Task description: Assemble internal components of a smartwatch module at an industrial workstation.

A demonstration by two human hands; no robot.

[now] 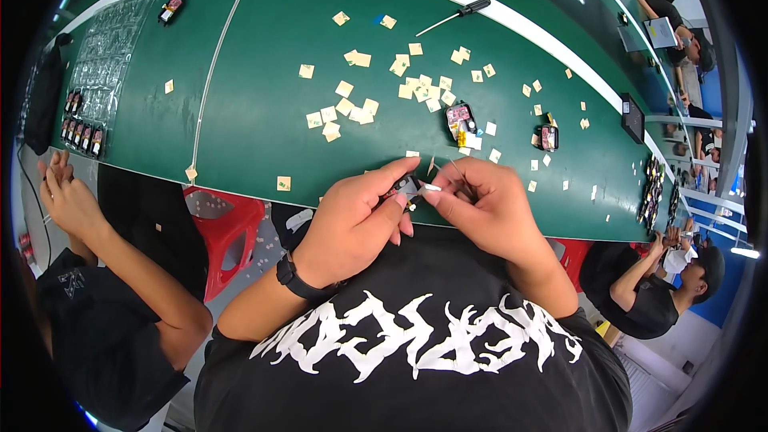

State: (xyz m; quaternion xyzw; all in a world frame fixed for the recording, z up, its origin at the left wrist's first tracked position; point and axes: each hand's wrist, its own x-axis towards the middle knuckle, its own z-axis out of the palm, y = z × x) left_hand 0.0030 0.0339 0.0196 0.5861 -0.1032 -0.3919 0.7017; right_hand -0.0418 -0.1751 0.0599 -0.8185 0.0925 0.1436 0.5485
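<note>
Green covered the long counter (264, 72), which ran from the upper left down to the right edge of the view. At its near edge the person's two hands met just above a black printed shirt. The left hand (352, 220), with a dark band on its wrist, pinched a small black part (406, 186) between thumb and forefinger, so its fingers were closed narrow around that part. The right hand (480, 204) came in against it, its fingers drawn together on a small white tab (432, 188) that touched the part's right side; a thin wire-like piece rose from this hand, too fine to make out.

Just beyond the hands, on the counter, lay a small black module with pink and yellow on it (460, 120), and a second black module (547, 138) sat to its right, apart from it. Tan paper squares (356, 108) were scattered thickly over the middle of the counter. A screwdriver with a black handle (456, 16) lay farther back near the white strip. A clear plastic tray (108, 48) stood at the far left, with a row of small dark parts at its near end.

Another person's hands (68, 196) showed at the left edge, and a further person sat at the lower right.
</note>
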